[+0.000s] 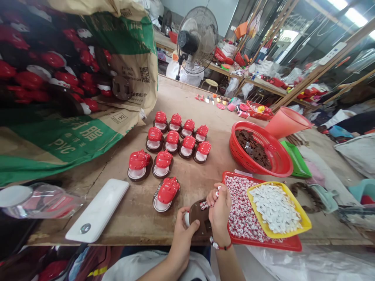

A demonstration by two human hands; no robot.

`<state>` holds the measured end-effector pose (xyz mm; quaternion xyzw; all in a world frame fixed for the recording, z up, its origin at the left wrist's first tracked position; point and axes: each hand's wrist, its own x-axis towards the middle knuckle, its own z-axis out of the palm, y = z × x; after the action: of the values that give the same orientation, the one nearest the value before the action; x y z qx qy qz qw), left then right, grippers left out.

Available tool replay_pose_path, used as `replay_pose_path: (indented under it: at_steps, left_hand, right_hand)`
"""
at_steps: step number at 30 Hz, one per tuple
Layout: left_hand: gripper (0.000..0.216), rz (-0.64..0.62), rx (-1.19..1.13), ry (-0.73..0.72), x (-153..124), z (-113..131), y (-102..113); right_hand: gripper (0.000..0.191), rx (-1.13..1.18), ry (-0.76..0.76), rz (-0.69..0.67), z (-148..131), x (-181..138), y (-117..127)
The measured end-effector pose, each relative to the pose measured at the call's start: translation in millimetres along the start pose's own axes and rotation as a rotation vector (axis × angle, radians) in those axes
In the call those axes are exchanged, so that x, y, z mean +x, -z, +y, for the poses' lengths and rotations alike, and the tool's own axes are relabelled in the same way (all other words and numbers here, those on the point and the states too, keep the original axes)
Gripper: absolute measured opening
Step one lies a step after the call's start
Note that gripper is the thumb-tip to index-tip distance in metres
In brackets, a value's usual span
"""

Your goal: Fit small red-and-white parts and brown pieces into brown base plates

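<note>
My left hand (183,232) is wrapped round a brown oval plastic toy (197,214), its brown underside turned up. Small red-and-white pieces lie on the toy's upper end, beside my right hand's fingers. My right hand (220,208) is closed over that end, with small red-and-white pieces showing between its fingers. Just to its right, a red tray (293,246) holds many such pieces (244,210). Partly over this tray rests a yellow tray (306,224) of small white pieces (275,207). Ahead, several red-topped toys on brown bases stand in rows, the nearest toy (166,191) closest to my hands.
A red basket (283,162) of brown flat parts sits beyond the trays, with a red bucket (288,121) behind it. At left are a white phone-like device (98,210), a clear jar (55,201) and a large sack (111,136) of toys. A fan (197,39) stands farther back.
</note>
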<state>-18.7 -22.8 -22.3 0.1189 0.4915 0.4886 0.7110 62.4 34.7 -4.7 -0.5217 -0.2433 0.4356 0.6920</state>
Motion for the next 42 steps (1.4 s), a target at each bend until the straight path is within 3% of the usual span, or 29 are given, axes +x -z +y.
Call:
replay_pose_path:
  at_steps: [8, 16, 28, 31, 35, 39, 42]
  left_hand:
    - [0.034, 0.044, -0.056, -0.001, 3, 5, 2]
    - [0.039, 0.052, -0.137, 0.018, 1, 1, -1]
    - [0.038, 0.045, -0.143, 0.013, 3, 2, 2]
    - [0.039, 0.050, -0.166, 0.024, 4, 2, 4]
    - [0.040, 0.055, -0.169, 0.039, 6, 4, 5]
    - [0.040, 0.058, -0.149, 0.048, 7, 4, 4]
    - [0.040, 0.049, -0.148, 0.048, 7, 4, 4]
  right_hand:
    - [0.023, 0.074, 0.045, -0.019, -18, -15, 19]
    - [0.023, 0.016, 0.112, 0.011, 4, -29, 25]
    - [0.028, 0.033, 0.129, 0.071, -14, -16, 34]
    - [0.027, -0.176, 0.175, 0.079, -24, -8, 55]
    - [0.028, -0.857, 0.277, 0.060, -34, 12, 94]
    - [0.035, -1.461, 0.453, -0.070, -31, 38, 121]
    - [0.032, -1.703, 0.523, -0.175, -25, 51, 126]
